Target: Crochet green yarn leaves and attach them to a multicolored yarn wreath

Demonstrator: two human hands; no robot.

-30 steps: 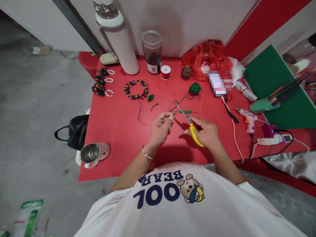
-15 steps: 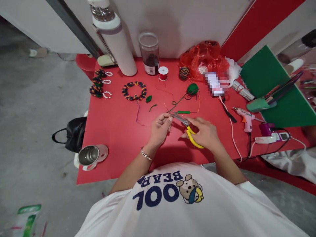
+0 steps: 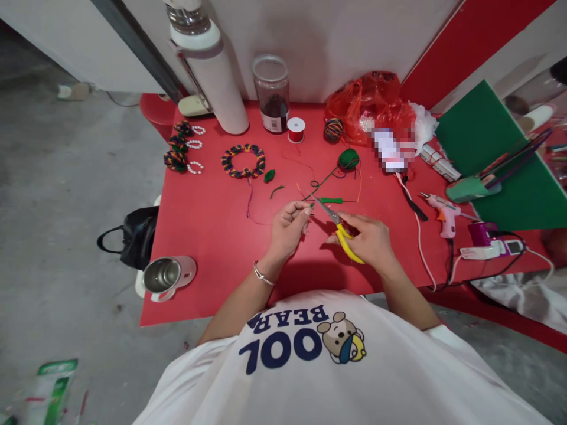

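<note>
Yellow-handled scissors (image 3: 346, 241) sit in my right hand (image 3: 370, 239), their blades pointing up and left near the fingertips of my left hand (image 3: 289, 227). My left hand is closed in a pinch on a small bit of green yarn (image 3: 312, 206), mostly covered by the fingers. Just beyond lies a green-handled crochet hook (image 3: 332, 200). A green yarn ball (image 3: 348, 159) trails a strand toward my left hand. Left of it lie a small green knitted leaf (image 3: 269, 175), a short green yarn scrap (image 3: 277, 190) and a multicoloured crocheted ring (image 3: 243, 161) with a loose tail.
On the red table (image 3: 212, 236) stand a steel mug (image 3: 186, 270), a white thermos (image 3: 217, 82), a clear jar (image 3: 271, 88) and a red thread spool (image 3: 296, 130). A phone (image 3: 388, 150), a pink glue gun (image 3: 445, 215) and cables occupy the right side. Beaded scrunchies (image 3: 175, 160) lie at left.
The scissor tips have drawn slightly away from my left fingertips, and a green yarn end now shows there. The whole view has shifted a little.
</note>
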